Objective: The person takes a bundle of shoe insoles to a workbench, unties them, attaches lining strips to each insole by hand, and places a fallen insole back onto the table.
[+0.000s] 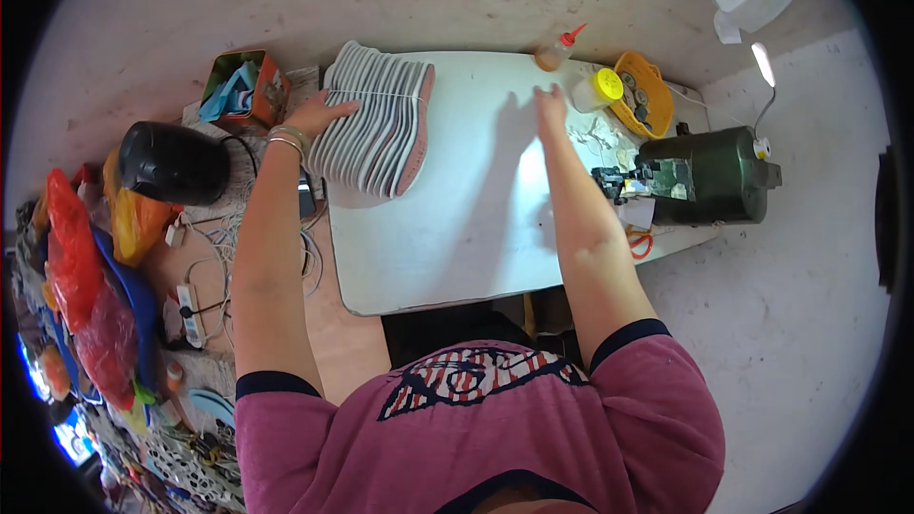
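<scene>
The left hand [314, 115] lies flat on the insoles [376, 124], fingers spread over the stack's near edge. That stack, tied with a string, sits on the left end of the table [476, 228]. The right hand [550, 103] rests open on the tabletop, fingers loosely together, holding nothing, just beside the jar [598, 89] and near the bottle [557, 50]. The sewing machine [705, 176] stands at the table's right end.
</scene>
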{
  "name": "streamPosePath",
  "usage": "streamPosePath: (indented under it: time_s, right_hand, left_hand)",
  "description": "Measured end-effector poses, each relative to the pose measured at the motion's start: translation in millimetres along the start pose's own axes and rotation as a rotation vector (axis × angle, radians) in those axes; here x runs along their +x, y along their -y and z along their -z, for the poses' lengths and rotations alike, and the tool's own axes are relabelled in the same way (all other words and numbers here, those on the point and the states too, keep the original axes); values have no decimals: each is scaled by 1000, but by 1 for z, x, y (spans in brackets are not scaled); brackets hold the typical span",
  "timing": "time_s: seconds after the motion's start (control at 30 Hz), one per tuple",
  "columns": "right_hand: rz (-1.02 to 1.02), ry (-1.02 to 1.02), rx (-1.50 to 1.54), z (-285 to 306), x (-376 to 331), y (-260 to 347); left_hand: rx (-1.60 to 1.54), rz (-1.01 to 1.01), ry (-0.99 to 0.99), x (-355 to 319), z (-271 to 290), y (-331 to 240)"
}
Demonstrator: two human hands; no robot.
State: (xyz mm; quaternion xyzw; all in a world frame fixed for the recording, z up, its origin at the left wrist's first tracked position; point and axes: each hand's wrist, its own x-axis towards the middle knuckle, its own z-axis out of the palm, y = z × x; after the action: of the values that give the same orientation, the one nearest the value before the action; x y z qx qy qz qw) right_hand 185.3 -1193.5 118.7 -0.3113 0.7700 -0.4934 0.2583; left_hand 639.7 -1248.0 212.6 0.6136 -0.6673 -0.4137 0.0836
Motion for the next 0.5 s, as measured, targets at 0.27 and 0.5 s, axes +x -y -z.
streamPosePath:
  time_s: [0.27, 0.5]
  right_hand:
    - [-166, 685, 270, -20, -184, 19]
    - [-517, 958, 195, 100, -205, -2]
  left_hand:
    - [-208, 91, 129, -61, -60, -23]
    - [-475, 30, 21, -170, -164, -53]
